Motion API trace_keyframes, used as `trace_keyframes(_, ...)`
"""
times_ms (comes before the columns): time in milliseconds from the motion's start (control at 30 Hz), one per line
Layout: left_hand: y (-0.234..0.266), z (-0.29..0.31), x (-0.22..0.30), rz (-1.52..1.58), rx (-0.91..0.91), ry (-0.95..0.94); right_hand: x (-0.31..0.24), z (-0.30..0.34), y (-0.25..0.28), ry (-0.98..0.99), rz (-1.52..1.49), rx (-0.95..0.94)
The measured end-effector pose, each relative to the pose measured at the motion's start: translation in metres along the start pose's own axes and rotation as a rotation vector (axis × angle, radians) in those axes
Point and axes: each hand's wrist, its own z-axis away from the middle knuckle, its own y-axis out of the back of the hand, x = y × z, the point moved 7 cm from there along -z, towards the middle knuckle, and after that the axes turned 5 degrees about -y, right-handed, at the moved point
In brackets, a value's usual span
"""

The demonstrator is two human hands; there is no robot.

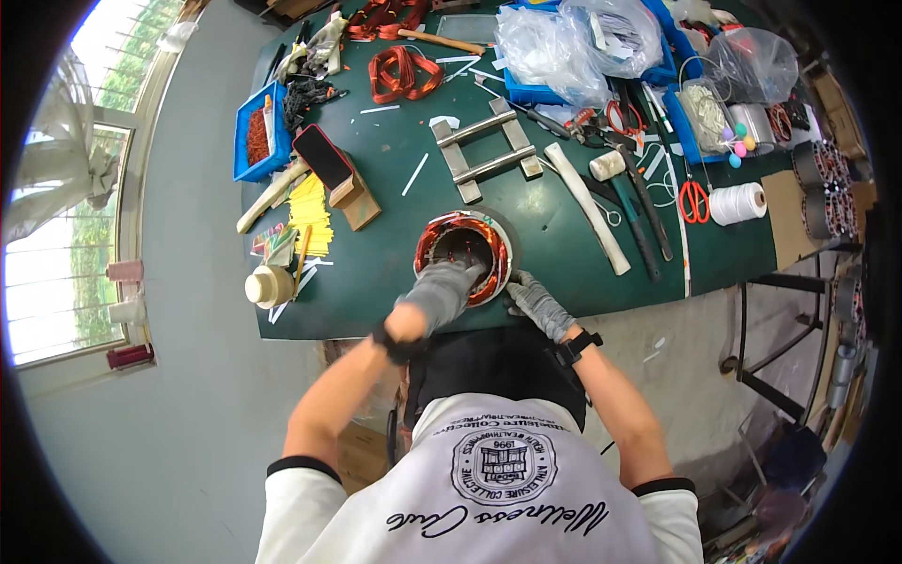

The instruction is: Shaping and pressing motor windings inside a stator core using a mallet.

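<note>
A motor stator [505,242], a metal ring with copper-red wire coils round its rim, stands near the table's front edge with its bore facing up. My left hand [440,293], in a grey glove, reaches over the front left of the rim. Its fingers dip into the bore, partly hidden and a little blurred. Against the outer wall at the stator's front right lies my gloved right hand [539,305], its fingers close together and holding the side. Dark loose coils show inside the bore.
Behind the stator lies a metal frame [486,150]. To the right are a pale wooden stick [587,209], a mallet [608,167], red scissors [693,201] and a white thread spool [738,204]. A phone [322,156] on a wooden block, yellow strips [311,216] and a tape roll [268,286] are left.
</note>
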Motion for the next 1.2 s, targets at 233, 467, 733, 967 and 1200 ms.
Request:
trace_keyframes(233,-0.010,0.039,0.038,-0.107,0.853,0.103,-0.003,-0.021,0.004,-0.029,-0.306,-0.035)
trace_keyframes(467,-0.036,0.013,0.030,-0.200,0.777,0.092,0.013,-0.034,0.017,0.053,-0.535,-0.063)
trace_keyframes(733,0.003,0.030,-0.009,0.041,0.796,-0.019,-0.037,-0.014,0.006,0.150,0.185,0.262)
trace_keyframes(967,0.029,0.042,-0.094,0.406,0.744,0.171,-0.061,-0.021,-0.019,0.134,0.041,0.327)
trace_keyframes(1200,0.069,0.035,-0.116,0.752,0.789,0.022,-0.131,0.003,-0.041,0.262,0.417,0.216)
